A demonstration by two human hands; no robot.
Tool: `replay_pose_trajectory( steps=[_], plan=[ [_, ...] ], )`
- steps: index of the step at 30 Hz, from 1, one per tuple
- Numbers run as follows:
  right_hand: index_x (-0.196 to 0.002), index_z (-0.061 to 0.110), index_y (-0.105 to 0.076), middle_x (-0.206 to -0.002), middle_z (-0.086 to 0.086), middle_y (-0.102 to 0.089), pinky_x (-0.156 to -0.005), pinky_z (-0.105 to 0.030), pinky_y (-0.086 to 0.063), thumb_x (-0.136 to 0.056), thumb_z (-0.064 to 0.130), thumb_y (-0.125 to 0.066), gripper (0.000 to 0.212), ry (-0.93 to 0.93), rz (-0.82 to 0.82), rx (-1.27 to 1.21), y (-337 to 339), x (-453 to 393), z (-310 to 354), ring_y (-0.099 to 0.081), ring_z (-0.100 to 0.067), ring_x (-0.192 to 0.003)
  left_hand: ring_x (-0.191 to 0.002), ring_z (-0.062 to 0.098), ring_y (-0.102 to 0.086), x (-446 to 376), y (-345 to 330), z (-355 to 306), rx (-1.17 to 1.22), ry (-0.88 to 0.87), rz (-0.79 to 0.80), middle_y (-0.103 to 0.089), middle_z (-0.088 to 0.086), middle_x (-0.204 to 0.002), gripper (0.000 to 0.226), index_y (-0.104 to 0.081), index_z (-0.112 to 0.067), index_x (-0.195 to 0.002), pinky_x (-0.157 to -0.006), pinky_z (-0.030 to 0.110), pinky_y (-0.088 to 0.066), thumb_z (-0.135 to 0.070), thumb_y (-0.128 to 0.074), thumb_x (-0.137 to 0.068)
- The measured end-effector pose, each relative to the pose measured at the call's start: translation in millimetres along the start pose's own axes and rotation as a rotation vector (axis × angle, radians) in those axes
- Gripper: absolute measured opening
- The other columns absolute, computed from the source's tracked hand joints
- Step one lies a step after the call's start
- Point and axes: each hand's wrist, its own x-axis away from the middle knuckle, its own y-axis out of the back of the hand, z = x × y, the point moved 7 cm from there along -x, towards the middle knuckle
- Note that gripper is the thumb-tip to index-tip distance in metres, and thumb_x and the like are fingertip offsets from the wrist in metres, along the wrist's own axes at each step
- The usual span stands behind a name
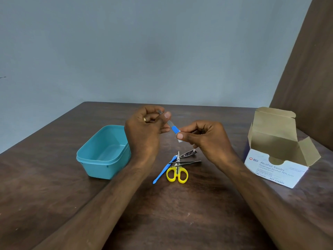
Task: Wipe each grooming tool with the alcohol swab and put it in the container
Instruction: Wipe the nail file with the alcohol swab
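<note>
A slim metal nail file with a blue plastic handle (173,128) is held above the dark wooden tabletop (207,204), slanting from upper left to lower right between the two hands. Its metal end is pinched by the curled fingers of the left hand (144,134), where most of the blade is hidden and only a small grey tip is seen above the thumb. The handle end is pinched by the thumb and forefinger of the right hand (207,139); a small pale piece shows just below the thumb, but whether it is a swab cannot be made out. A gold ring is partly seen on a left finger. The open teal plastic container (100,156) stands just left of the left wrist. Nearer the camera, a pile is formed by yellow-handled small scissors (177,174), a blue-handled slender tool (163,171), metal tweezers (189,162) and a metal nail clipper (188,153), overlapped so that their tips are hard to separate. An opened white cardboard box of alcohol swabs (275,166) sits at the right.
</note>
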Motion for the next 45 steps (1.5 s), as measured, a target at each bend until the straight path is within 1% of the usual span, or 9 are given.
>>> replay_pose_trajectory(
  steps=[5,9,14,21,30,34,38,40,45],
  plan=[
    [-0.081,0.017,-0.079,-0.070,-0.001,-0.075,-0.057,-0.028,-0.048,-0.075,0.009,-0.083,0.011,-0.023,-0.050,-0.093,8.2,-2.5,-2.8,-0.057,-0.007,-0.058,-0.059,0.020,-0.068,0.5,-1.4,2.2,0.111,0.061,0.002,-0.068,0.012,-0.074,0.013,-0.066,-0.006,-0.086,-0.057,0.026,-0.058,-0.001,-0.076,-0.079],
    [-0.088,0.009,-0.078,-0.080,-0.005,-0.078,-0.058,-0.027,-0.051,-0.077,0.006,-0.080,0.011,-0.023,-0.151,-0.242,23.3,-4.0,-3.9,-0.061,-0.013,-0.064,-0.064,0.024,-0.072,2.4,-7.1,8.9,0.163,0.159,0.068,-0.069,0.016,-0.078,0.017,-0.064,-0.006,-0.085,-0.062,0.028,-0.060,-0.002,-0.079,-0.076],
    [-0.088,0.011,-0.078,-0.088,-0.010,-0.077,-0.061,-0.027,-0.053,-0.074,0.012,-0.081,0.014,-0.053,-0.259,-0.419,34.9,-5.1,-7.7,-0.066,-0.017,-0.071,-0.059,0.018,-0.065,6.7,-15.0,19.3,-0.021,0.192,0.168,-0.068,0.004,-0.062,0.019,-0.068,-0.010,-0.079,-0.062,0.029,-0.058,-0.002,-0.083,-0.071],
    [-0.090,0.007,-0.075,-0.083,-0.002,-0.077,-0.061,-0.026,-0.055,-0.080,0.005,-0.077,0.010,-0.072,-0.271,-0.531,25.9,-3.5,-11.8,-0.068,-0.013,-0.070,-0.053,0.007,-0.062,23.4,-29.4,15.3,-0.230,0.119,0.318,-0.067,0.005,-0.058,0.019,-0.075,-0.010,-0.090,-0.053,0.018,-0.052,0.000,-0.080,-0.075],
    [-0.090,0.008,-0.074,-0.087,-0.007,-0.078,-0.059,-0.030,-0.056,-0.080,0.006,-0.078,0.011,-0.097,-0.197,-0.446,16.0,-0.8,-16.7,-0.073,-0.018,-0.074,-0.055,0.012,-0.065,24.0,-27.3,16.9,-0.261,0.131,0.315,-0.072,0.008,-0.064,0.017,-0.075,-0.011,-0.088,-0.057,0.027,-0.058,0.000,-0.079,-0.076],
    [-0.095,0.008,-0.072,-0.088,-0.008,-0.079,-0.057,-0.032,-0.054,-0.079,0.006,-0.079,0.018,-0.068,-0.178,-0.376,16.9,-0.3,-11.8,-0.073,-0.019,-0.074,-0.055,0.007,-0.065,22.0,-25.2,15.0,-0.307,0.126,0.306,-0.071,-0.002,-0.060,0.019,-0.074,-0.018,-0.086,-0.059,0.028,-0.058,-0.002,-0.079,-0.076],
    [-0.110,0.011,-0.070,-0.084,-0.016,-0.075,-0.054,-0.030,-0.054,-0.080,0.002,-0.078,0.033,-0.034,-0.215,-0.337,23.2,0.9,-9.0,-0.070,-0.017,-0.068,-0.064,0.015,-0.069,21.6,-21.9,8.1,-0.391,0.062,0.282,-0.072,0.000,-0.066,0.026,-0.075,-0.024,-0.097,-0.072,0.043,-0.061,-0.009,-0.079,-0.077],
    [-0.106,0.014,-0.072,-0.083,-0.015,-0.073,-0.052,-0.028,-0.053,-0.082,0.000,-0.076,0.028,-0.033,-0.224,-0.334,25.0,0.9,-10.3,-0.068,-0.015,-0.064,-0.066,0.016,-0.070,21.9,-18.4,2.9,-0.444,0.027,0.268,-0.072,-0.006,-0.066,0.027,-0.074,-0.035,-0.091,-0.074,0.047,-0.060,-0.010,-0.077,-0.079],
    [-0.089,0.019,-0.076,-0.087,-0.008,-0.077,-0.049,-0.027,-0.047,-0.084,0.008,-0.076,0.013,-0.048,-0.230,-0.155,23.1,0.1,-12.3,-0.069,-0.017,-0.065,-0.054,0.008,-0.064,21.5,-4.3,-27.1,-0.543,-0.042,0.207,-0.070,-0.008,-0.061,0.020,-0.072,-0.033,-0.075,-0.065,0.034,-0.058,-0.014,-0.078,-0.078]
  ],
)
